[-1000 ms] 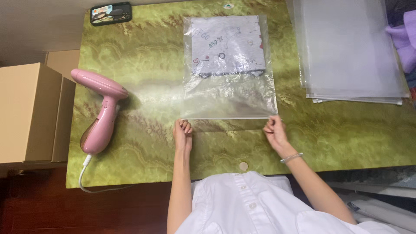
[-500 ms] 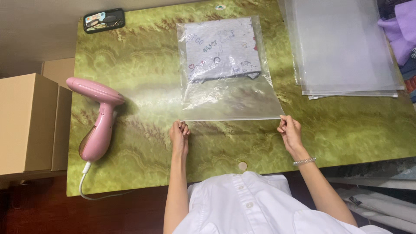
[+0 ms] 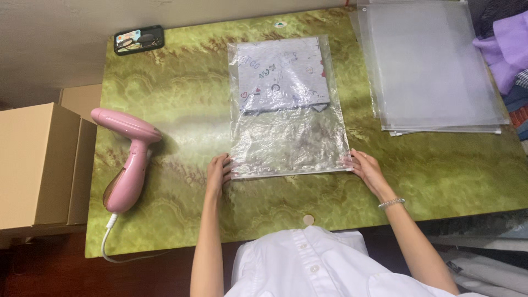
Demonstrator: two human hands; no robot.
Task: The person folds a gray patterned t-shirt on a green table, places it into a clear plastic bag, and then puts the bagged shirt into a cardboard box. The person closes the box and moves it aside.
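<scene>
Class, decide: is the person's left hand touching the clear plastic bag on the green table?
Touching. The head view shows the left hand with its fingertips on the near left corner of the clear plastic bag, with no gap visible.

Steamer (image 3: 127,165) left of bag (image 3: 289,137)
</scene>
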